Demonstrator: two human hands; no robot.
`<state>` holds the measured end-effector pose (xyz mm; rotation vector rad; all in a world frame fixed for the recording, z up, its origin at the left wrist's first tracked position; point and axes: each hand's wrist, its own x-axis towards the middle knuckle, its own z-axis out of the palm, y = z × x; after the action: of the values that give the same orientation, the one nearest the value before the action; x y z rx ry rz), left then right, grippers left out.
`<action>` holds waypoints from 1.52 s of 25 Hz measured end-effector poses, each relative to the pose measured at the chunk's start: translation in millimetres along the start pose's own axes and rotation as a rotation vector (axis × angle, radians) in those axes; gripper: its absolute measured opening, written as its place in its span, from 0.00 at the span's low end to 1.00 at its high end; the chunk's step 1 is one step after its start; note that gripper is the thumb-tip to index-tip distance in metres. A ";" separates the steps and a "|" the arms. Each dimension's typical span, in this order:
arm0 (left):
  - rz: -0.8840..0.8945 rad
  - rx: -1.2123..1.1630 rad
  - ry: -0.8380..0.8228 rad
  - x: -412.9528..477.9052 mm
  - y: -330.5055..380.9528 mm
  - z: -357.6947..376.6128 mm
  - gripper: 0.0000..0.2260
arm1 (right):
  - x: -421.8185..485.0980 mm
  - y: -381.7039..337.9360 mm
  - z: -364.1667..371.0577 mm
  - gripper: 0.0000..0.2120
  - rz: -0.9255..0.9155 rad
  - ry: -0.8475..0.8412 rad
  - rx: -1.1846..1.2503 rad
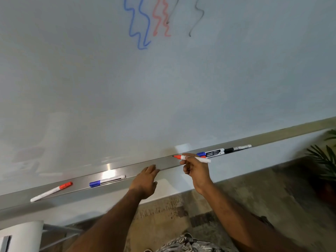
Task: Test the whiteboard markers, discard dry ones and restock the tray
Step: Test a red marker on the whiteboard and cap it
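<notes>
Head view, from my left: a red-capped marker (51,191) lies on the metal tray (81,180) under the whiteboard (163,88), cap on, and a blue-capped marker (107,180) lies apart from it further along. Next comes my left hand (145,180), fingers fairly straight and laid against the tray's front lip, holding nothing.

Above it on the board are blue, red and black squiggles (139,24); the black ones look thin and faint.

My right hand (195,171) pinches a red marker (190,158) between thumb and fingertips about mid-barrel, just over the tray. Its tip points left toward the board and looks bare, though I cannot be sure at this size.

Just past it a bunch of markers (223,151) rests in the tray, blue, red and black caps close together. A plant (325,155) shows at the far right.

These pens should be light and stiff, with smooth plastic barrels that roll easily on the slick metal. I judge a fingertip pinch around the middle is enough, moving nearer the tip for writing. Caps probably need a firm pull, barrel in one hand and cap in the other. I would lay each marker lengthwise so it does not roll over the shallow lip.
</notes>
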<state>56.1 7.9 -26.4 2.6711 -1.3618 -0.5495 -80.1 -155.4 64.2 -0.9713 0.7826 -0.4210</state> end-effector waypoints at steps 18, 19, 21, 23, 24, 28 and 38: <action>0.099 -0.638 0.349 18.3 32.2 -38.0 0.16 | 3.4 -18.4 -36.3 0.04 -0.077 0.080 -0.069; 0.109 -0.684 0.362 16.4 43.8 -46.3 0.17 | 2.4 -18.2 -37.3 0.05 -0.094 0.074 -0.083; 0.126 -0.737 0.389 13.1 62.7 -61.7 0.19 | 0.8 -17.6 -38.0 0.05 -0.135 0.058 -0.113; 0.160 -0.755 0.414 10.7 74.4 -71.7 0.20 | -0.9 -18.0 -37.9 0.05 -0.175 0.038 -0.142; 0.169 -0.753 0.418 9.4 79.0 -76.1 0.21 | -1.9 -18.6 -37.6 0.05 -0.188 0.027 -0.155; 0.205 -0.699 0.384 7.3 96.5 -89.6 0.21 | -4.9 -21.5 -39.6 0.05 -0.211 0.002 -0.177; 0.350 -0.629 0.393 8.0 134.3 -102.8 0.18 | -9.6 -28.4 -59.4 0.06 -0.222 0.041 -0.104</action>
<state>-5.6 -86.9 99.7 1.8662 -1.2353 -0.3163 -130.5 -197.8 72.8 -1.1554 0.7412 -0.5987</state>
